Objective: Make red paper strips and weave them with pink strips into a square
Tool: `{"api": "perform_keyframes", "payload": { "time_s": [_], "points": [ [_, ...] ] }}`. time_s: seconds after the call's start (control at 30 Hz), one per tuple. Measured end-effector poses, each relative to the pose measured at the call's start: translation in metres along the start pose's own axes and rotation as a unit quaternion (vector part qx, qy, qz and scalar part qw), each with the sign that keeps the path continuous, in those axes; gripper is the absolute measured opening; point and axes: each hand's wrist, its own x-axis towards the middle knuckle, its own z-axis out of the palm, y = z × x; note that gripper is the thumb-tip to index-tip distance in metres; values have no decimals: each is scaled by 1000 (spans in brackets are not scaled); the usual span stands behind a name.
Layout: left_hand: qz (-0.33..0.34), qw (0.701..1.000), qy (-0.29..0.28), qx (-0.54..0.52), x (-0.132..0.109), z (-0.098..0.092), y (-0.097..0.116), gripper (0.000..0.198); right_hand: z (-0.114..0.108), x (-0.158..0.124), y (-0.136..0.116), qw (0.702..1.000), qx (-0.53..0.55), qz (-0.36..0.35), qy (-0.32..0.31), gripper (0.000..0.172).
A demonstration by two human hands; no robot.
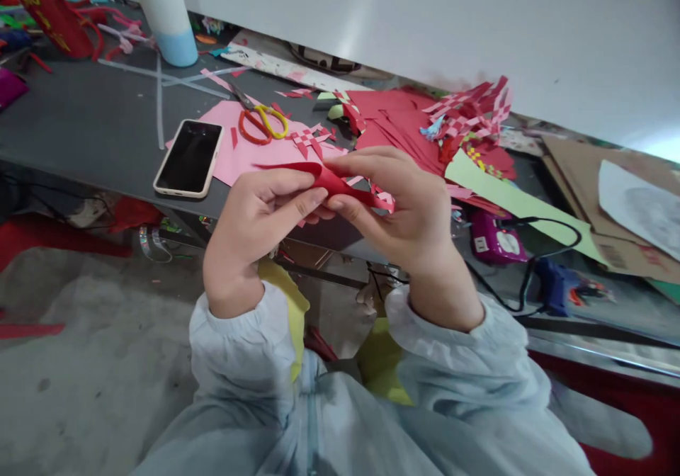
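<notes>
Between both hands, above the front edge of the table, is a bent piece of red paper (348, 191). My left hand (260, 210) pinches its left part between thumb and fingers. My right hand (396, 196) grips the right part, thumb in front and fingers behind. The thumbs almost meet at the middle of the paper. Behind the hands lies a pink paper sheet (234, 161). On it rest scissors (263, 122) with one red and one yellow handle loop, and a small woven pink-and-red paper piece (308, 139). Some of the fingers are hidden behind the paper.
A phone (190, 157) lies left of the pink sheet. Farther back stand a white-and-blue bottle (167, 19) and a red bottle (50, 15). To the right are red paper sheets (396, 122), a light green strip (523, 203), a purple power adapter (496, 239) with a black cable, and cardboard (579, 185).
</notes>
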Motion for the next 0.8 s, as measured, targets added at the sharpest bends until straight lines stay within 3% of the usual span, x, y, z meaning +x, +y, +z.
{"api": "perform_keyframes", "payload": {
  "time_s": [0.07, 0.2, 0.33, 0.4, 0.57, 0.7, 0.8],
  "points": [
    [14, 1000, 8, 1, 2, 8, 1, 23, -6, -4, -1, 999, 13, 31, -8, 25],
    [40, 993, 74, 78, 2, 17, 3, 18, -19, -7, -5, 996, 18, 82, -16, 25],
    [147, 960, 147, 186, 0, 16, 9, 6, -27, -8, -14, 992, -3, 121, -23, 22],
    [172, 948, 160, 214, -1, 15, 13, 9, -30, -8, -19, 992, -4, 121, -22, 22],
    [140, 973, 116, 144, -2, 17, 14, 7, -32, -13, -22, 994, -4, 111, -21, 23],
    [118, 971, 179, 106, 2, 18, 3, 6, -30, -20, -12, 994, -17, 111, 3, 22],
    [79, 965, 231, 94, 6, 16, -4, 21, -27, -28, -1, 992, -66, 96, 36, 17]
  ]
}}
